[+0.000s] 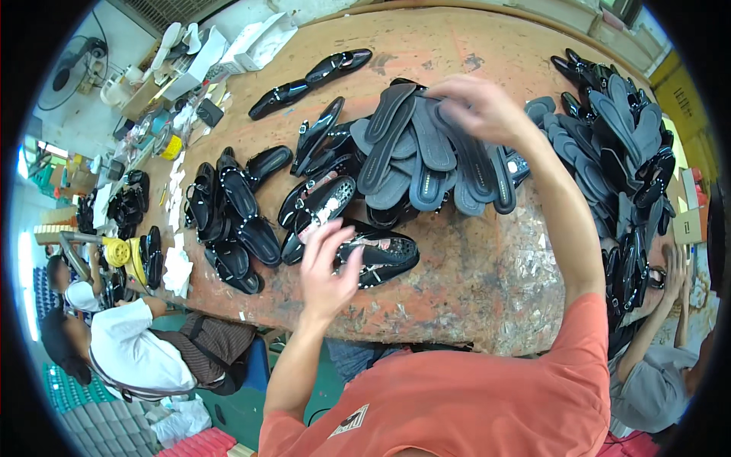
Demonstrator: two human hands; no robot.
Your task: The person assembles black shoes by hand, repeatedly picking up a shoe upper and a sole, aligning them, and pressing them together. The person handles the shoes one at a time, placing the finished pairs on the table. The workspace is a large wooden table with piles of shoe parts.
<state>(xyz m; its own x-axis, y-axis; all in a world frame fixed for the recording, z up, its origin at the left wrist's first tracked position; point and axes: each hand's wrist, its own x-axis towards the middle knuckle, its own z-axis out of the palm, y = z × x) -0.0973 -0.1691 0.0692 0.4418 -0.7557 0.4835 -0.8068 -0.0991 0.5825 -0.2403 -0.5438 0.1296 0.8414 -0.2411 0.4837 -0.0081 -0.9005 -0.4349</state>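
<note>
Salmon shirt (pixel 457 400), one, nearest. Left grip (pixel 330 266), one: fingers spread, beside a black shoe (pixel 400 255) to its right, long axis crosswise. Right grip (pixel 474 110), one: blurred (whether pinching, cannot tell), over the grey insoles (pixel 434 145), which fan leftward and bodyward from it, long axes mostly toward the body; this hand nearer. Outward, left of both: strapped shoes (pixel 240 194), several, on the surface (pixel 457 282).

coral shirt (pixel 472 396) | short sleeves (pixel 582 331) | pale, diamond-like, dark-centred chest patch (pixel 350 421)
</note>
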